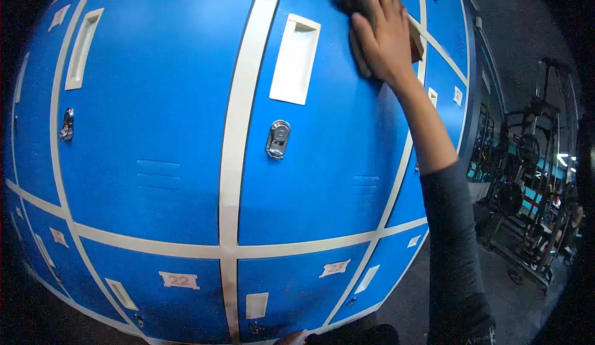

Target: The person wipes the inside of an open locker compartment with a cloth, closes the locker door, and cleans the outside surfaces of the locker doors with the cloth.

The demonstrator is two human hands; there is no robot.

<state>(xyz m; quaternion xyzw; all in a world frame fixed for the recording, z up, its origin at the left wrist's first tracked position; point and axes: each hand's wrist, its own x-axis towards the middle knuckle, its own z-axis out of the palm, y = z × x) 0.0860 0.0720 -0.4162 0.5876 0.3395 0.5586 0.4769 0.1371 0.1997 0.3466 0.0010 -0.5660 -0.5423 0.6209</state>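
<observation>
My right hand [387,41] presses a dark grey-green cloth [359,1] against the upper part of a blue locker door [322,153]. The fingers lie over the cloth and bunch it under the palm. Beside the hand, a brownish piece [416,41] shows at its right; I cannot make out whether it belongs to the cloth. On the same door are a white recessed handle [295,60] and a metal lock hasp [278,139]. At the bottom edge a small skin-toned sliver [292,339] may be part of my left hand; its fingers are hidden.
More blue lockers surround this door, divided by cream frames [242,116]. Paper labels mark lower doors, including 22 [180,280] and 23 [335,268]. Another hasp [66,125] sticks out at the left. Gym equipment [527,178] stands on the dark floor at the right.
</observation>
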